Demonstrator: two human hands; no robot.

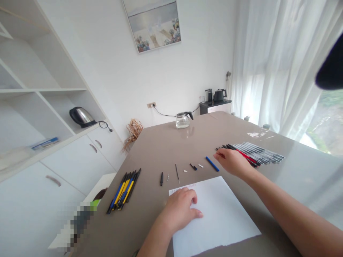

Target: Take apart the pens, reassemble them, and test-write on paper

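My left hand [182,206] rests on a white sheet of paper [217,221], its thumb and curled index finger apart with nothing between them. Over the left end of a row of pens [264,152], my right hand [232,160] has its fingertips drawn together; whatever they may hold is hidden. Just left of that hand lies a blue pen barrel [212,164]. Small pen parts are laid out beyond the paper: a black grip piece [161,179], a thin dark refill [177,173], a black cap-like piece [193,166] and small white pieces [200,166].
A bundle of yellow, blue and black pens [124,191] lies at the left of the brown table [160,142]. A glass pot [182,121] stands at the far end. White scraps [257,134] lie at the far right. Shelves with a kettle [81,117] line the left wall.
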